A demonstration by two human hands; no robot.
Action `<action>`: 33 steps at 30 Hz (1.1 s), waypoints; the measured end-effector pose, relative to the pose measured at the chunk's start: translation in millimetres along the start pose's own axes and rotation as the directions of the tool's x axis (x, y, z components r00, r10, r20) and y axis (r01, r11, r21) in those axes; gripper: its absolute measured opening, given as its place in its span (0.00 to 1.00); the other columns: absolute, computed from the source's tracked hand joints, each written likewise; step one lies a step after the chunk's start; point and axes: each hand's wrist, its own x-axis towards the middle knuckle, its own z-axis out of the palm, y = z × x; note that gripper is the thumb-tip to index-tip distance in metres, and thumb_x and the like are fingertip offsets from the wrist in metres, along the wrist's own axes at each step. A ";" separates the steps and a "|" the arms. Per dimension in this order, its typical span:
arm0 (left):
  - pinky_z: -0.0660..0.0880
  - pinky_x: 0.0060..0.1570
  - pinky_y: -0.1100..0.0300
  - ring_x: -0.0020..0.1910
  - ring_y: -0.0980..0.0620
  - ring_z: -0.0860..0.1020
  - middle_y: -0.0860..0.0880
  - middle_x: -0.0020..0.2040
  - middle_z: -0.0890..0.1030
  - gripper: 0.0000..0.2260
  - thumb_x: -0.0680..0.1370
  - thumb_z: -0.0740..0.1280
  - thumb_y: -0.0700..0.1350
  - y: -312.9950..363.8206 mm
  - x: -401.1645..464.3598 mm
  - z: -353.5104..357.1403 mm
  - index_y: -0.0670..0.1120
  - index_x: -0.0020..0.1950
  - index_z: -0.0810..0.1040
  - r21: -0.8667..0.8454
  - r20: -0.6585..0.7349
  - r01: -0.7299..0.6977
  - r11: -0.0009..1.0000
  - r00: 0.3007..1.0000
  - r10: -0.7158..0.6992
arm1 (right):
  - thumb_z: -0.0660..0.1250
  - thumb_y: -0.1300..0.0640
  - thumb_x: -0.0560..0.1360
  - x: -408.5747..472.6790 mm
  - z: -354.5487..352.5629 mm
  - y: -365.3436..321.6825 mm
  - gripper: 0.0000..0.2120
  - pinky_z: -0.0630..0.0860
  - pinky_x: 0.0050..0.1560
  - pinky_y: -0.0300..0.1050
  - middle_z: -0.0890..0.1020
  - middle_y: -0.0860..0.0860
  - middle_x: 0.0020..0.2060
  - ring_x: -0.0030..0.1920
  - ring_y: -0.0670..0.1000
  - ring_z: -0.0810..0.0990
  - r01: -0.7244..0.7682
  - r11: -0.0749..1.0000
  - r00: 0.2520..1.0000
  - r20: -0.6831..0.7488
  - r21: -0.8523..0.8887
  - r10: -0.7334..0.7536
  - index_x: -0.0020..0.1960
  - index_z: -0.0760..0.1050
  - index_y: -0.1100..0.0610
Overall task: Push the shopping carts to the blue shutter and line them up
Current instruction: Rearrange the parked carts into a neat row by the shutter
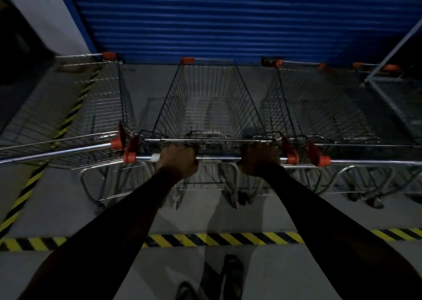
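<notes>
Hands (178, 162) (260, 160) grip middle cart (209, 99) — carts (100, 99) (315, 103) flanking.

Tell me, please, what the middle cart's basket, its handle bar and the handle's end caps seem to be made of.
Basket: apparently metal wire, thin bright crossing rods. Handle bar, gripped by the left hand and right hand: probably polished or chromed metal tube, with sharp highlights. End caps: likely orange-red plastic, matte and moulded.

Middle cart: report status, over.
Left hand and right hand grip handle. Middle cart nose near blue shutter, between side carts. Path clear.
</notes>
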 end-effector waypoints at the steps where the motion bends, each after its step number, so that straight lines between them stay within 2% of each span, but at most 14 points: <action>1: 0.76 0.47 0.50 0.51 0.40 0.82 0.45 0.52 0.83 0.16 0.73 0.64 0.54 0.7 -1.6 -0.2 0.50 0.58 0.77 -0.011 0.002 -0.004 1.000 1.000 0.004 | 0.63 0.37 0.71 -2.6 -0.1 -0.3 0.22 0.75 0.53 0.53 0.82 0.54 0.54 0.55 0.59 0.81 -0.007 1.000 1.000 -0.004 0.001 0.007 0.57 0.78 0.50; 10: 0.75 0.46 0.51 0.49 0.41 0.82 0.47 0.51 0.83 0.13 0.75 0.63 0.52 7.5 -6.5 0.0 0.51 0.57 0.77 -0.007 -0.046 -0.011 1.000 0.999 0.011 | 0.64 0.38 0.70 -11.6 -1.6 3.7 0.21 0.76 0.49 0.49 0.84 0.55 0.49 0.50 0.60 0.83 0.018 0.997 0.996 -0.084 -0.078 -0.024 0.54 0.80 0.52; 14: 0.73 0.43 0.52 0.49 0.41 0.82 0.46 0.51 0.82 0.13 0.75 0.63 0.53 14.0 -2.7 -0.4 0.51 0.57 0.76 -0.014 -0.032 -0.018 1.000 0.999 0.018 | 0.65 0.39 0.71 -6.7 -5.8 10.4 0.20 0.75 0.50 0.50 0.83 0.56 0.51 0.52 0.60 0.81 0.011 0.999 1.000 -0.004 -0.048 -0.011 0.55 0.79 0.51; 17: 0.72 0.42 0.53 0.49 0.41 0.81 0.45 0.51 0.82 0.14 0.75 0.64 0.53 18.7 -2.1 -2.3 0.50 0.57 0.76 -0.023 -0.033 -0.016 1.000 0.999 0.015 | 0.64 0.38 0.71 -6.3 -6.6 16.2 0.21 0.75 0.49 0.50 0.83 0.55 0.50 0.51 0.60 0.81 0.026 0.995 1.000 -0.010 -0.092 -0.027 0.56 0.79 0.51; 28: 0.70 0.40 0.53 0.46 0.40 0.82 0.46 0.47 0.83 0.11 0.74 0.65 0.51 21.9 -3.7 -0.2 0.49 0.53 0.76 -0.054 -0.053 -0.012 0.998 0.999 0.009 | 0.63 0.39 0.71 -10.5 -10.6 17.6 0.21 0.75 0.50 0.51 0.83 0.56 0.51 0.52 0.61 0.81 0.028 0.998 1.000 0.004 -0.061 -0.027 0.56 0.78 0.51; 33: 0.73 0.43 0.52 0.48 0.39 0.81 0.45 0.49 0.83 0.12 0.73 0.65 0.51 24.1 -6.2 0.8 0.49 0.55 0.76 -0.060 -0.053 -0.005 0.998 0.999 0.002 | 0.63 0.38 0.72 -12.5 -10.3 18.8 0.21 0.75 0.50 0.51 0.83 0.55 0.51 0.52 0.60 0.81 0.031 0.996 0.999 0.015 -0.082 -0.030 0.56 0.78 0.51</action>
